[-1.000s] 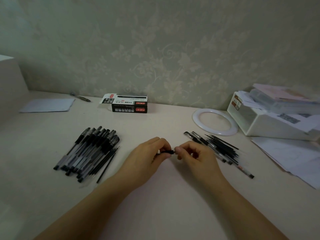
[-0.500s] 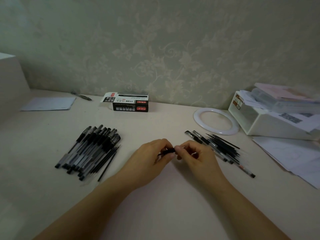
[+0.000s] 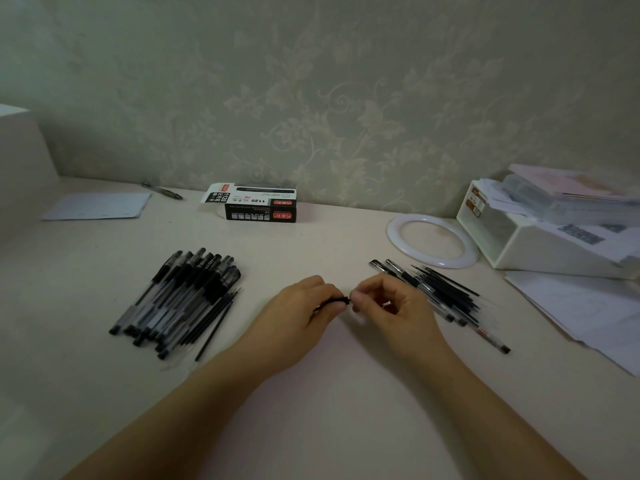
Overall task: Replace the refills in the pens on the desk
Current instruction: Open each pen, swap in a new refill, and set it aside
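Note:
A black pen [image 3: 337, 301] is held between both hands at the middle of the desk; only a short dark stretch shows between the fingertips. My left hand [image 3: 298, 313] grips its left part and my right hand [image 3: 391, 306] pinches its right end. A pile of black pens [image 3: 180, 299] with several loose refills lies to the left. A second pile of pens and refills [image 3: 436, 292] lies to the right, just behind my right hand.
A black-and-white refill box [image 3: 258, 206] stands by the wall. A white ring [image 3: 433, 240] and a white bin of papers [image 3: 540, 237] sit at the right, with loose sheets [image 3: 581, 313] in front. A notepad [image 3: 97, 206] and a lone pen [image 3: 162, 190] lie far left.
Both hands have stayed together on the pen with small finger shifts. The camera has tilted slightly, so the desk sits a little lower in view.

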`<state>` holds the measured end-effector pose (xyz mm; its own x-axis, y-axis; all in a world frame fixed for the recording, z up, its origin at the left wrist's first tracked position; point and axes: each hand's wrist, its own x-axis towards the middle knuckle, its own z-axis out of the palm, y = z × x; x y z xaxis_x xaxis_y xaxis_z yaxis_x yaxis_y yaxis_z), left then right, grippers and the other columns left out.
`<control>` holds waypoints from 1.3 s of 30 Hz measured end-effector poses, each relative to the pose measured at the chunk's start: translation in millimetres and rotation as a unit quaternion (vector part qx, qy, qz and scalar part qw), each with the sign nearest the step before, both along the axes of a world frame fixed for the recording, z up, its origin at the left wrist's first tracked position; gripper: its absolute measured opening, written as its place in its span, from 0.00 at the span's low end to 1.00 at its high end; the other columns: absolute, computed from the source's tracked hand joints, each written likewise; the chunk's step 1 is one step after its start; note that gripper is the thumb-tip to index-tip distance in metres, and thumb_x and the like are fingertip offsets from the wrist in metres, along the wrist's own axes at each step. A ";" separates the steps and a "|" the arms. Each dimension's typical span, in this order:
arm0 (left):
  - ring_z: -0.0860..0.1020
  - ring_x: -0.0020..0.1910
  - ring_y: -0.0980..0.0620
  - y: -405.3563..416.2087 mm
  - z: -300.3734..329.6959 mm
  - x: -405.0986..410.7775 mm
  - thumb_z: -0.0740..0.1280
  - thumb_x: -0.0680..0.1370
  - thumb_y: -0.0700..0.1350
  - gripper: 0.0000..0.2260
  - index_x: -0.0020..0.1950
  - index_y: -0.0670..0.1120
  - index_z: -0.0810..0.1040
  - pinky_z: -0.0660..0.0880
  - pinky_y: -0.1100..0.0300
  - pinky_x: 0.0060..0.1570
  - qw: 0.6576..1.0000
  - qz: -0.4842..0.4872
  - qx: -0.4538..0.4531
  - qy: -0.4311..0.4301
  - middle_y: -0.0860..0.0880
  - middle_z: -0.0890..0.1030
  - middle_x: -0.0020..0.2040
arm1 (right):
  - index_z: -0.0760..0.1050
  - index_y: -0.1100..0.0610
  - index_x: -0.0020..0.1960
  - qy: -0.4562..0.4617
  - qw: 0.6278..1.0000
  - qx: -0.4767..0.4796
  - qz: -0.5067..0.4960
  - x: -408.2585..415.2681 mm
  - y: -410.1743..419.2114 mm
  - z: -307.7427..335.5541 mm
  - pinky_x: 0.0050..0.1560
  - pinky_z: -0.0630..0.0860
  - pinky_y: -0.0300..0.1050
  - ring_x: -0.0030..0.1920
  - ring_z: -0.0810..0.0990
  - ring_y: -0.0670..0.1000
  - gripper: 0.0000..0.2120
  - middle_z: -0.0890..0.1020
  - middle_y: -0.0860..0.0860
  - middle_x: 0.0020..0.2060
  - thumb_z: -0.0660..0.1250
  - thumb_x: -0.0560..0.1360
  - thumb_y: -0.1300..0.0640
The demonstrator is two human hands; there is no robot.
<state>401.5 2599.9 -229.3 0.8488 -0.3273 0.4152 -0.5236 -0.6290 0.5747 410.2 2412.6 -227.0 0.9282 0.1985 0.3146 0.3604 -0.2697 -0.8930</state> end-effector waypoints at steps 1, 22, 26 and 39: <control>0.74 0.39 0.56 -0.1 -0.2 0.4 0.62 0.81 0.48 0.08 0.54 0.51 0.81 0.73 0.54 0.42 1.000 0.002 0.001 0.002 0.54 0.75 0.41 | 0.80 0.47 0.43 0.001 1.000 -0.002 0.004 0.0 -0.3 0.5 0.40 0.73 0.32 0.39 0.80 0.46 0.05 0.84 0.46 0.38 0.72 0.75 0.57; 0.73 0.37 0.60 3.0 0.1 2.4 0.61 0.81 0.50 0.06 0.47 0.52 0.75 0.66 0.68 0.35 0.998 0.058 -0.010 -0.005 0.58 0.75 0.39 | 0.80 0.46 0.44 0.016 0.994 0.074 -0.076 5.4 -5.8 1.0 0.42 0.75 0.31 0.41 0.81 0.44 0.05 0.84 0.46 0.38 0.69 0.77 0.55; 0.74 0.41 0.63 4.7 -0.1 3.2 0.62 0.80 0.48 0.04 0.49 0.52 0.76 0.67 0.74 0.38 0.996 0.080 -0.023 -0.010 0.58 0.75 0.40 | 0.80 0.48 0.41 -0.015 0.994 0.010 -0.111 3.8 -7.6 2.6 0.37 0.72 0.30 0.36 0.78 0.43 0.04 0.83 0.44 0.36 0.73 0.73 0.55; 0.73 0.38 0.61 0.0 2.8 -1.8 0.63 0.80 0.42 0.12 0.61 0.55 0.77 0.69 0.67 0.40 0.999 0.031 -0.006 -0.014 0.57 0.72 0.45 | 0.81 0.47 0.47 -0.108 0.966 -0.229 -0.046 -1.7 0.0 -5.8 0.39 0.67 0.31 0.39 0.74 0.42 0.04 0.77 0.42 0.35 0.72 0.72 0.50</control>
